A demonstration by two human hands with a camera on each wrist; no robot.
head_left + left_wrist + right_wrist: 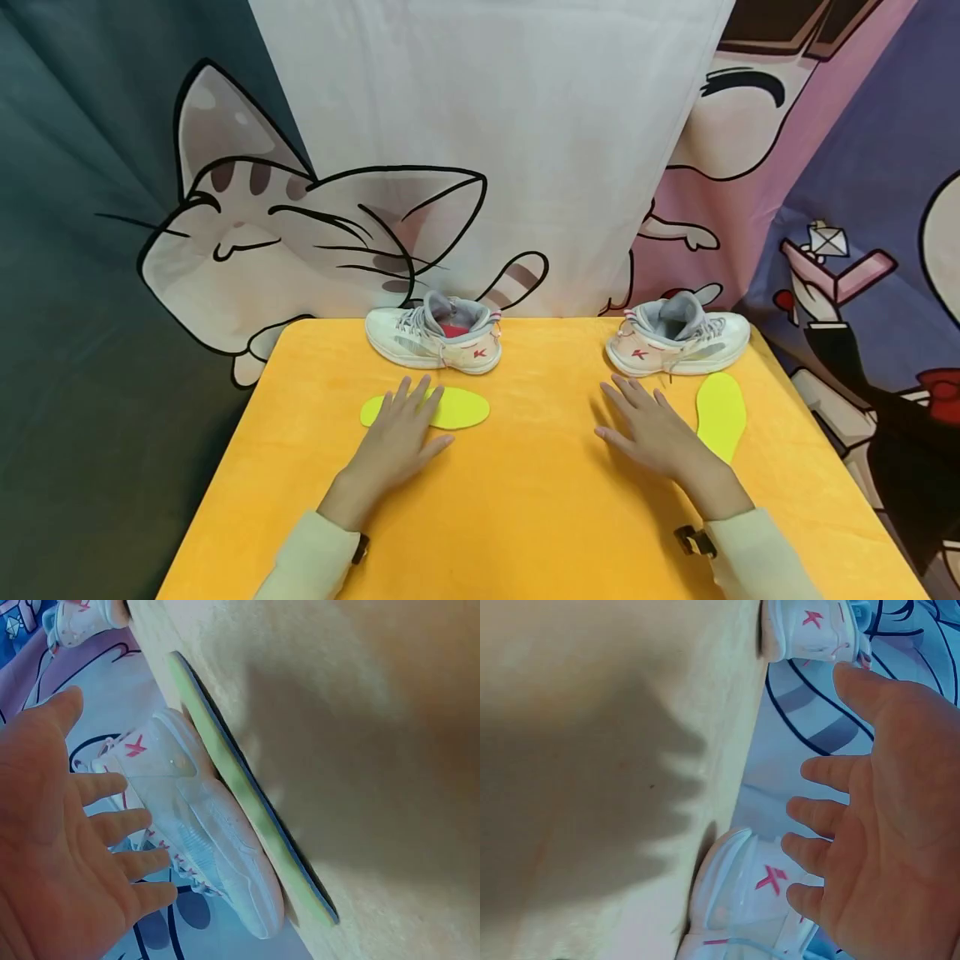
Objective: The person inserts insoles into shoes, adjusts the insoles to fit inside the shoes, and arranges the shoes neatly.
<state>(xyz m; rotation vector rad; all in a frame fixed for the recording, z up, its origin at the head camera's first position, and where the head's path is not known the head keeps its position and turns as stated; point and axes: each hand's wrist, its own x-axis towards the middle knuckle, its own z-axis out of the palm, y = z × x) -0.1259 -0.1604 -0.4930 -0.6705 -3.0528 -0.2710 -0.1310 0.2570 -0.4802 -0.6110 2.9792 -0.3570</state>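
Observation:
My left hand is held over the near side of a yellow-green insole, fingers spread and nothing in them. In the left wrist view that insole lies flat with a dark underside, and a gap separates it from my palm. Behind it a white sneaker points left, with something red inside its opening. My right hand, also empty with its fingers extended, hovers left of a second insole and partly overlaps it. Beyond that stands the other white sneaker, toe to the right, laces hanging down.
Both sneakers stand near the back edge of a table with a yellow-orange cover. Directly behind rises a cloth backdrop printed with a cartoon cat and figures.

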